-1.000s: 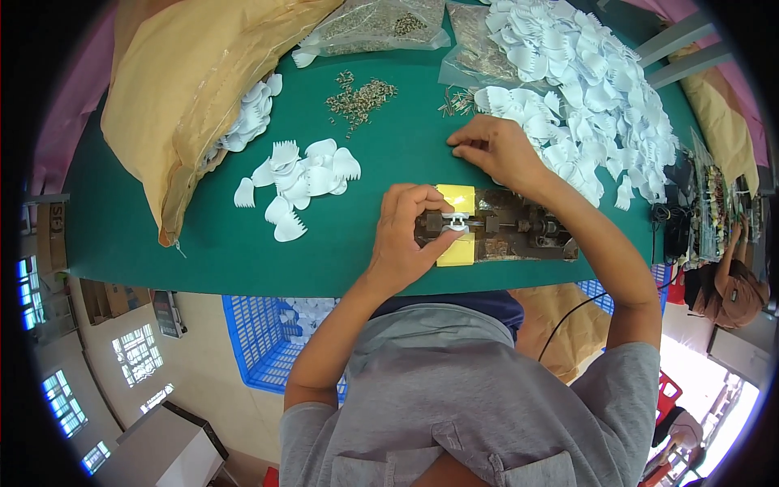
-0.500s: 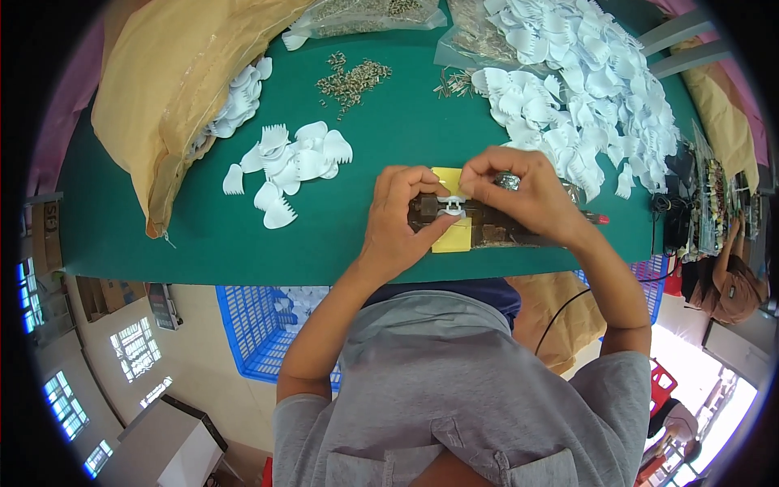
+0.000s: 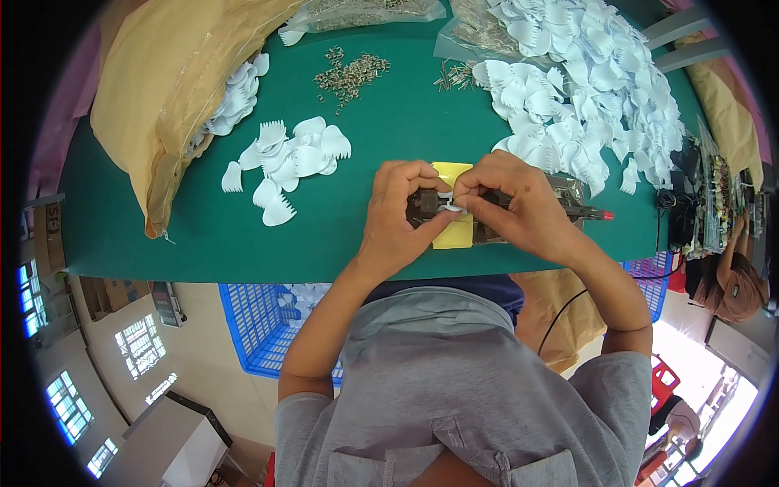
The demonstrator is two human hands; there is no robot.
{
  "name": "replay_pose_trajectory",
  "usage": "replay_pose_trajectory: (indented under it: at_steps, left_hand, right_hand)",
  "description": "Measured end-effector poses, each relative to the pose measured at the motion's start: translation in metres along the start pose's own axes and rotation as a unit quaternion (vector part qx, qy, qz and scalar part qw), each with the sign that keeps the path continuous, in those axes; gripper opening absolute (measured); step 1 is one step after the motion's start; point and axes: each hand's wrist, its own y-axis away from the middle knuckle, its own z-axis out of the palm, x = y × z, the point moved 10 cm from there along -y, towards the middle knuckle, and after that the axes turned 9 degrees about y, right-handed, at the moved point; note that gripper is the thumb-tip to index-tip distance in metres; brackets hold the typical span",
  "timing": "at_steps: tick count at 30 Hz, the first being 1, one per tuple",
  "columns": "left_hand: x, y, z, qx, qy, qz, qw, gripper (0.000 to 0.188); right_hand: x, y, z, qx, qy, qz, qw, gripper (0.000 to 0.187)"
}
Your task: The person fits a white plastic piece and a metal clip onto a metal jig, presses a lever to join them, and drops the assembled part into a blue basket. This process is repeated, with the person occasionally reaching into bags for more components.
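Observation:
A small white plastic claw hair clip [image 3: 451, 208] rests on a dark fixture [image 3: 428, 204], between yellow pads [image 3: 454, 236]. My left hand [image 3: 393, 215] is closed around its left side, thumb and fingertips gripping the clip's near and far edges. From the right, my right hand [image 3: 519, 203] pinches thumb and forefinger together at the clip's right end. Whatever those fingertips hold is too small and covered to make out. Left of my hands lies a small group of loose white toothed clip halves [image 3: 304, 159].
Small metal springs [image 3: 353, 77] lie heaped at the back, with thin metal pins [image 3: 456, 75] to their right. A big pile of white clip halves [image 3: 604, 89] covers the back right. A tan sack [image 3: 174, 89] stands left. Below the table edge is a blue basket [image 3: 251, 325].
My right hand has come left and slightly down, its fingertips now at the clip and covering its right end. The left hand keeps its place.

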Motion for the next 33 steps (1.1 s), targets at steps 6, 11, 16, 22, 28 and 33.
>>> replay_pose_trajectory:
  at_steps: [6, 11, 16, 22, 28, 33]
  left_hand:
    - [-0.007, 0.002, -0.001, 0.016, 0.072, -0.043, 0.996, 0.053]
    - [-0.006, 0.0, -0.002, 0.021, 0.059, -0.038, 0.997, 0.051]
    - [-0.001, -0.001, 0.0, 0.0, 0.013, -0.004, 1.0, 0.062]
    - [0.006, -0.01, 0.001, -0.007, 0.042, 0.011, 0.999, 0.042]
    - [0.005, -0.011, 0.003, -0.038, 0.031, 0.014, 0.999, 0.028]
    - [0.011, -0.017, 0.0, -0.033, 0.034, 0.031, 0.998, 0.025]
  right_hand:
    - [0.006, -0.001, 0.003, 0.035, -0.013, 0.064, 0.997, 0.012]
    - [0.026, -0.007, 0.012, -0.033, -0.077, 0.152, 0.985, 0.013]
    - [0.029, -0.028, 0.016, -0.152, -0.049, 0.168, 0.973, 0.019]
    - [0.031, -0.025, 0.016, -0.163, -0.09, 0.168, 0.968, 0.024]
    - [0.082, 0.019, -0.081, 0.133, -0.149, 0.149, 0.969, 0.021]
    - [0.086, 0.05, -0.103, 0.188, 0.099, 0.159, 0.964, 0.01]
